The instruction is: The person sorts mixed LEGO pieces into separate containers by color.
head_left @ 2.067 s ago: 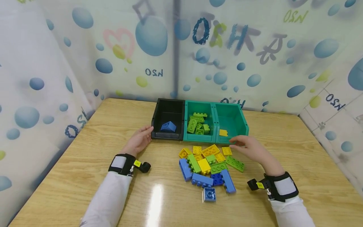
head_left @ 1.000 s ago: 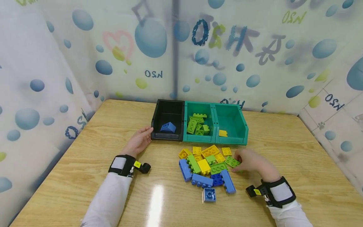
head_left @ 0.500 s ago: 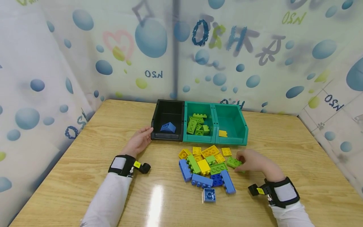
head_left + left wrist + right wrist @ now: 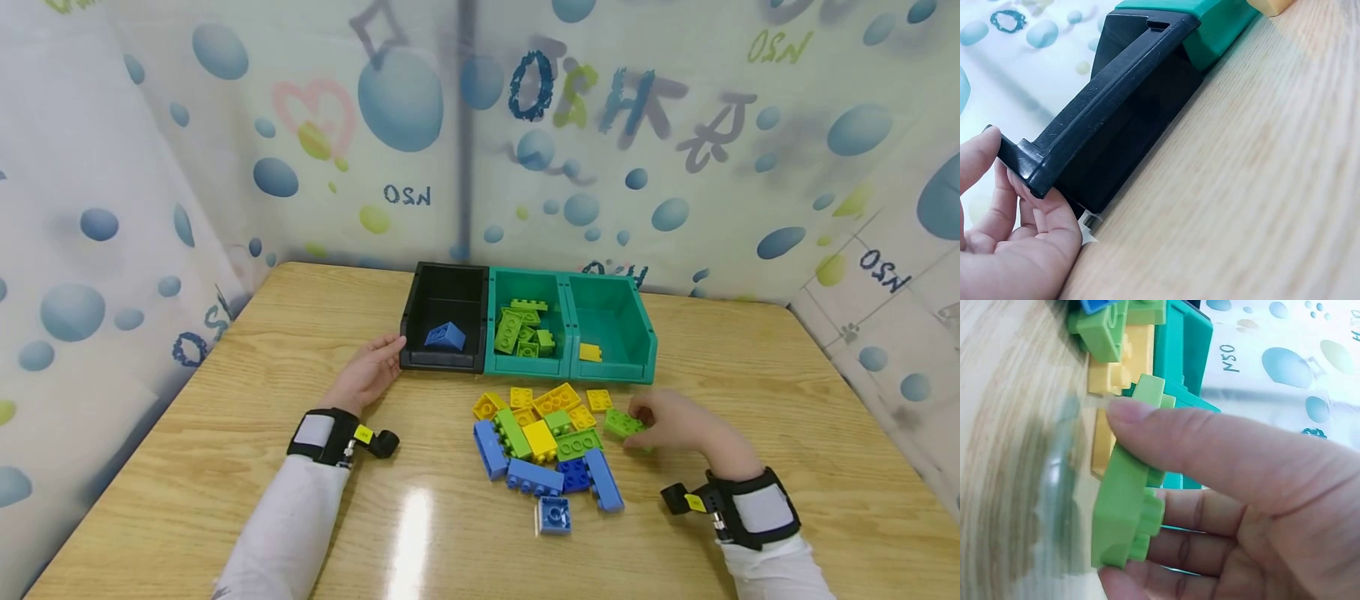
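Note:
My right hand (image 4: pixel 675 425) pinches a long green building brick (image 4: pixel 1124 494) between thumb and fingers, at the right side of the brick pile. In the right wrist view the brick's studs face the palm, and the thumb crosses its upper part. At the left, my left hand (image 4: pixel 367 372) holds the front corner of a black bin (image 4: pixel 1116 103), thumb on the outer side and fingers curled beneath the lip. A blue sloped brick (image 4: pixel 446 336) lies in that bin. Beside it, a teal bin (image 4: pixel 525 367) contains several green bricks, and another teal bin (image 4: pixel 615 372) has a yellow brick (image 4: pixel 590 352).
Before the bins lies a loose cluster of yellow, green and blue bricks, among them a yellow brick (image 4: pixel 539 439) and a light blue brick (image 4: pixel 535 477). A square blue brick (image 4: pixel 554 515) sits nearer the front. A patterned curtain (image 4: pixel 480 167) hangs behind the wooden table (image 4: pixel 315 321).
My right hand has come from the right teal bin's front edge down to the green brick and gripped it. The brick has shifted slightly right. My left hand has stayed at the black bin.

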Motion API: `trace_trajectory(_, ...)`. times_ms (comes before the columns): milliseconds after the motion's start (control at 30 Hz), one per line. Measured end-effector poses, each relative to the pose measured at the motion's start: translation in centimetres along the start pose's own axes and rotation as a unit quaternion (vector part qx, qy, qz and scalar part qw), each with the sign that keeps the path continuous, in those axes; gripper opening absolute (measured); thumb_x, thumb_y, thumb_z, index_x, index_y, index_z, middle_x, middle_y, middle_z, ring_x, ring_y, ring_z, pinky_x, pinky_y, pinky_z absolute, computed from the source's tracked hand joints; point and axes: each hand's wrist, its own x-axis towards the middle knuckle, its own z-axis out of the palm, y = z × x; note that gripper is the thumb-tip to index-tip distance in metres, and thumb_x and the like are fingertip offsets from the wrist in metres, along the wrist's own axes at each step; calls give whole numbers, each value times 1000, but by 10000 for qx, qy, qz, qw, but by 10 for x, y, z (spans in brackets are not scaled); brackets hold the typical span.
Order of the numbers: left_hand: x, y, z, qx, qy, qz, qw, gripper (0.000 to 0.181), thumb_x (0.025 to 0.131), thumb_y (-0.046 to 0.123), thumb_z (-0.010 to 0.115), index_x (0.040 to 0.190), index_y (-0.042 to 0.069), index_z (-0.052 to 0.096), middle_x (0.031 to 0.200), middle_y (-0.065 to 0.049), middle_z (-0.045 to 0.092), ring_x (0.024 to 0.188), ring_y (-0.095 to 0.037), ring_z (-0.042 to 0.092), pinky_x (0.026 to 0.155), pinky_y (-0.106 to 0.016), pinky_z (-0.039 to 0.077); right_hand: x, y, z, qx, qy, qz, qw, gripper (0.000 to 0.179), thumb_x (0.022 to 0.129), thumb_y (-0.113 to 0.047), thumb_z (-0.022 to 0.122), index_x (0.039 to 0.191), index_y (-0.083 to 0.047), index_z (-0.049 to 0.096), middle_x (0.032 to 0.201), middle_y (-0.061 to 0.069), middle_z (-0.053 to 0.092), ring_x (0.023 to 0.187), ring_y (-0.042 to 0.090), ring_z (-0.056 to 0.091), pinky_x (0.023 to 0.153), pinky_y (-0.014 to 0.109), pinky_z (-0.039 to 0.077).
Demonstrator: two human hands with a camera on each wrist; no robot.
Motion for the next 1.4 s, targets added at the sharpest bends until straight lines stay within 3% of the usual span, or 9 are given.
trace_trajectory(167, 0, 0, 0, 10, -23, 16, 10000, 19, 99, 13, 48, 83, 16, 58, 77, 8, 57, 73, -5, 50, 70, -19, 37, 1, -1, -4, 74, 72, 54, 9999, 29, 78, -24, 77, 93, -5, 61, 82, 1, 57, 75, 16, 49, 67, 31, 44)
trace_trajectory(300, 0, 0, 1, -39, -77, 31, 10000, 21, 99, 11, 48, 82, 15, 58, 78, 7, 58, 73, -5, 50, 70, -19, 38, 1, -5, -6, 146, 241, -131, 9995, 34, 81, -25, 74, 102, 0, 63, 90, 5, 63, 80, 19, 55, 71, 36, 49)
trace_trajectory(467, -1, 1, 1, -37, -56, 7, 10000, 19, 99, 12, 48, 83, 16, 58, 79, 7, 58, 73, -5, 50, 71, -19, 38, 9, -10, -9, 128, 798, -456, 9957, 36, 84, -20, 72, 108, 5, 62, 96, 12, 65, 84, 22, 59, 75, 39, 52)
trace_trajectory(700, 0, 1, 1, -66, -53, 22, 10000, 21, 99, 12, 48, 81, 16, 59, 78, 7, 58, 73, -5, 51, 71, -19, 38, 39, -29, -13, -278, 1467, -725, 9861, 35, 86, -17, 69, 112, 4, 61, 99, 15, 64, 86, 26, 58, 77, 42, 50)
trace_trajectory(833, 0, 0, 1, -35, -55, 16, 10000, 21, 99, 12, 48, 81, 16, 58, 79, 7, 58, 73, -5, 51, 71, -19, 38, 57, -45, -17, -324, 1508, -914, 9838, 40, 88, -15, 68, 121, 3, 57, 113, 19, 62, 99, 31, 59, 85, 45, 50)
trace_trajectory(1000, 1, 0, 2, -27, -86, 26, 10000, 22, 99, 12, 47, 81, 16, 59, 78, 7, 58, 73, -5, 51, 70, -19, 38, 81, -64, -20, -308, 1523, -1163, 9810, 41, 88, -16, 67, 125, 0, 55, 117, 17, 60, 101, 29, 58, 85, 42, 50)
trace_trajectory(1200, 0, 1, 2, -103, -81, 31, 9999, 23, 99, 11, 47, 80, 16, 59, 77, 7, 58, 73, -5, 51, 70, -19, 39, 113, -76, -18, -288, 1312, -1014, 9857, 41, 91, -19, 64, 126, 0, 54, 119, 17, 59, 104, 29, 57, 87, 41, 49)
trace_trajectory(1400, 0, 1, 2, -117, -27, 12, 9999, 24, 99, 11, 47, 79, 16, 59, 77, 7, 58, 72, -6, 51, 70, -18, 39, 130, -81, -13, -565, 1027, -833, 9896, 39, 92, -20, 63, 125, -1, 56, 120, 16, 61, 107, 29, 57, 90, 41, 47)
